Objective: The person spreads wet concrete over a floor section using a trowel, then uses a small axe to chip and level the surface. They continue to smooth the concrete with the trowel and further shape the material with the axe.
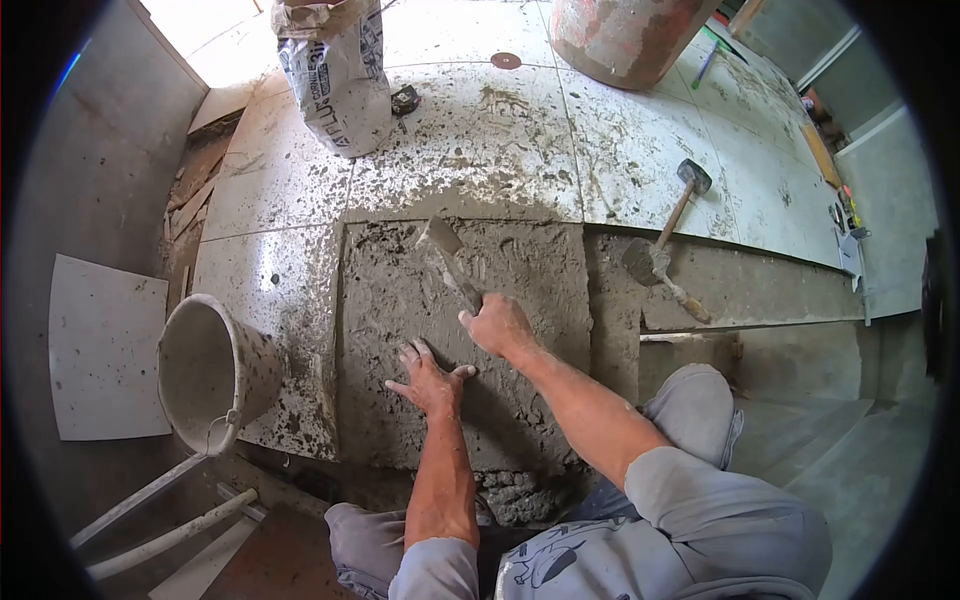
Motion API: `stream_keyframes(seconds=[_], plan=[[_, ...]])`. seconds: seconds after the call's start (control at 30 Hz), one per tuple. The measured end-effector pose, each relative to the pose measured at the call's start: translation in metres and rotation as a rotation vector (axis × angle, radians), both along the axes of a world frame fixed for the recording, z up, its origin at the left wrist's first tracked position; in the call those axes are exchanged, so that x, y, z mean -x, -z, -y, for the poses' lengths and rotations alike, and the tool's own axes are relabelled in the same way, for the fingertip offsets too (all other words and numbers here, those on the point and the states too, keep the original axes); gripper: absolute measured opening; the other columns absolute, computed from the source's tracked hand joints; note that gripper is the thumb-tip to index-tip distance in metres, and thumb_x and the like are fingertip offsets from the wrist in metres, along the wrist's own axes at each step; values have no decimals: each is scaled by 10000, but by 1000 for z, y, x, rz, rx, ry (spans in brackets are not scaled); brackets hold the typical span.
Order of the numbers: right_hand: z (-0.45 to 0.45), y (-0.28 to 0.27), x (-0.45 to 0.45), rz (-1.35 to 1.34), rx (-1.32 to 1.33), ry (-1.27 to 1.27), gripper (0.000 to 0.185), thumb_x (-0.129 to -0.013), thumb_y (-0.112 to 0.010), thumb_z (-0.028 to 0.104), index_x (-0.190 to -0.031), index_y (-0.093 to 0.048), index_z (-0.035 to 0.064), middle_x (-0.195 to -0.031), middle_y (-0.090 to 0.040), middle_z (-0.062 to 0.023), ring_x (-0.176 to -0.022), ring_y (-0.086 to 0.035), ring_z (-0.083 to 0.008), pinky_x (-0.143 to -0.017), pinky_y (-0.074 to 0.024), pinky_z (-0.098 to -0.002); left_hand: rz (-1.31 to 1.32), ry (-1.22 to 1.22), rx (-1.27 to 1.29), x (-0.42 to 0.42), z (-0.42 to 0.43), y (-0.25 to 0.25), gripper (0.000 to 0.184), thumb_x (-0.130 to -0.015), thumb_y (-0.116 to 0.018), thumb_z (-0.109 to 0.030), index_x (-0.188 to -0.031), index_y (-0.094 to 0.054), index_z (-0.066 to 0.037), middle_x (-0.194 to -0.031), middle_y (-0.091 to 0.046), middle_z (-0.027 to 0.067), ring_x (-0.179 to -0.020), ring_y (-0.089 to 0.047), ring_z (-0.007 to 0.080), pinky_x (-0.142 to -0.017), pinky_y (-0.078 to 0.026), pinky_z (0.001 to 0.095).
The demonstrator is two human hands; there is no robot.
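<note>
A square slab (540, 330) coated in wet grey mortar lies before me. My left hand (432, 385) presses down on it, fingers spread. In my right hand (497, 325), the fingers wrap round the handle of a mortar-smeared hammer (440, 240). Its blocky head is over the far part of the slab, though whether it touches cannot be made out. To the right, a trowel (645, 262) with a wooden handle lies on the lower grey strip. A mallet (692, 178) with a dark head rests near it, at the tiles' edge.
Mud-spattered white floor tiles (640, 130) stretch beyond the slab. A mortar-stained bucket (245, 365) stands at left, near a loose tile (105, 350). An opened bag (335, 90) and a large reddish tub (625, 40) stand at the back. A step edge (770, 325) runs along the right.
</note>
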State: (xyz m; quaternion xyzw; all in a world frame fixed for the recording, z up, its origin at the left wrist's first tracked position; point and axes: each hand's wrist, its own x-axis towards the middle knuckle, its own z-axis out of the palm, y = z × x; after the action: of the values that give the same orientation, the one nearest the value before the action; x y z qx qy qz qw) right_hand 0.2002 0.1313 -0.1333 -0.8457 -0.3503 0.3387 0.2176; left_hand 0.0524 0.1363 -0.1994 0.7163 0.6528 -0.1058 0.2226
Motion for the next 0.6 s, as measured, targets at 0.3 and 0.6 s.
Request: stream_keyframes(seconds=[0.3,0.6], plan=[[-7,12,-12,-63,75,75,357,-768,-574,217,-981,-657,-57,-1000,-642,-300,-962,-637,-404,-866,-499,-448,13,-13,-3,-4,-2,-4,1144,-552,-843,-497,-1473,-277,-124,-1543,-244,105,-1435,-206,224,-1126,-54,630],[0,32,-24,-48,144,219,402,-782,-609,287,-1006,-663,-42,-1010,-650,-282,-985,-627,-419,-872,-498,-442,0,-22,11,-4,4,-5,1150,-539,-845,-499,-1469,-291,-111,-1542,-250,106,-1433,-213,222,-1121,-68,632]])
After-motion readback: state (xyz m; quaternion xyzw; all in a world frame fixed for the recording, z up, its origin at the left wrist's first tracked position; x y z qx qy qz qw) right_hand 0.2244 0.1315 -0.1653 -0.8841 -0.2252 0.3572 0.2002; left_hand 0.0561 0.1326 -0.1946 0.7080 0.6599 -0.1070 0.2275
